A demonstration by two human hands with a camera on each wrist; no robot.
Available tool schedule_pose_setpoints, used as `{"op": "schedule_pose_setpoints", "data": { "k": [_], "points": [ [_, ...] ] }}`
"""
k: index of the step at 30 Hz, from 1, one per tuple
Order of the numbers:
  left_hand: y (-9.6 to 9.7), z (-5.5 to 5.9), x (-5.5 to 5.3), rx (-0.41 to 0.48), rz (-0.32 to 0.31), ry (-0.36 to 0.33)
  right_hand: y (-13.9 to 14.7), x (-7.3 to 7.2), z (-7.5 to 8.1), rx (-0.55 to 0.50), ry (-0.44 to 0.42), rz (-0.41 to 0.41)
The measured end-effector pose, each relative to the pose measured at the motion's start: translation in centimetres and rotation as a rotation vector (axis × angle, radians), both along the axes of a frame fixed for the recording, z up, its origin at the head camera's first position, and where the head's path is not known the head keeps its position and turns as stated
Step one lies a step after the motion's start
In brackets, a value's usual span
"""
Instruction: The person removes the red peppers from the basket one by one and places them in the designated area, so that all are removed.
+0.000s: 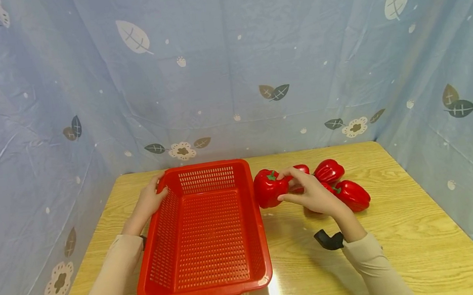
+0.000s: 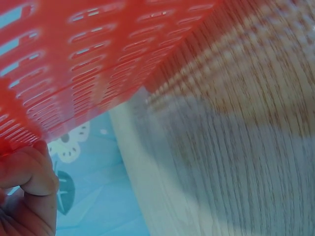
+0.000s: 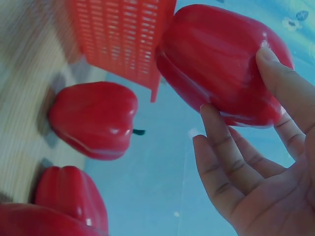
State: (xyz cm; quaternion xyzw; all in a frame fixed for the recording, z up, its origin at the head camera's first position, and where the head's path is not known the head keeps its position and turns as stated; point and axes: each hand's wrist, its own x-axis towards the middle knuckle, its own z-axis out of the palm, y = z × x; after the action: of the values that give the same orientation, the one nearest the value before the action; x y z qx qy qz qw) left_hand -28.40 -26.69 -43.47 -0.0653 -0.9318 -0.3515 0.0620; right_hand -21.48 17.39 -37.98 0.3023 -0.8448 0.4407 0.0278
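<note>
A red plastic basket (image 1: 213, 240) with slotted walls has nothing inside. On its far left rim my left hand (image 1: 150, 198) keeps a grip, thumb and fingers bent over the edge; in the left wrist view that hand (image 2: 29, 189) shows at the lower left. Just beyond the basket's right wall, my right hand (image 1: 312, 195) holds a red bell pepper (image 1: 267, 189) with a green stem between thumb and fingertips. The right wrist view shows this pepper (image 3: 221, 61) raised off the table. Behind the right hand lie several more red peppers (image 1: 354, 195), partly hidden by it.
A wood-grain table (image 1: 413, 229) bears everything, the basket covering its left half. Blue patterned curtains (image 1: 226, 69) enclose the back and both sides. In the right wrist view another pepper (image 3: 96, 120) lies on the table near the basket wall.
</note>
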Motion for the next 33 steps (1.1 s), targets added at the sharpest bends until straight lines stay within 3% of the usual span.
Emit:
{"op": "schedule_pose_setpoints", "data": {
  "k": [6,11,16,25,33],
  "points": [
    [0.0,0.0,0.0,0.008,-0.002,-0.007,0.1,1.5,1.4,0.026,0.015,-0.007],
    [0.0,0.1,-0.1,0.003,-0.003,-0.008,0.3,1.9,1.0,0.056,-0.007,-0.027],
    [0.0,0.1,0.0,-0.001,0.0,-0.012,0.5,1.7,-0.2,0.064,-0.043,-0.025],
    [0.0,0.2,-0.1,0.003,-0.01,-0.023,1.6,-0.3,-4.9,0.079,-0.061,-0.038],
    [0.0,0.2,0.1,0.007,-0.009,-0.023,1.5,-0.3,-6.0,0.088,0.002,-0.073]
  ]
}}
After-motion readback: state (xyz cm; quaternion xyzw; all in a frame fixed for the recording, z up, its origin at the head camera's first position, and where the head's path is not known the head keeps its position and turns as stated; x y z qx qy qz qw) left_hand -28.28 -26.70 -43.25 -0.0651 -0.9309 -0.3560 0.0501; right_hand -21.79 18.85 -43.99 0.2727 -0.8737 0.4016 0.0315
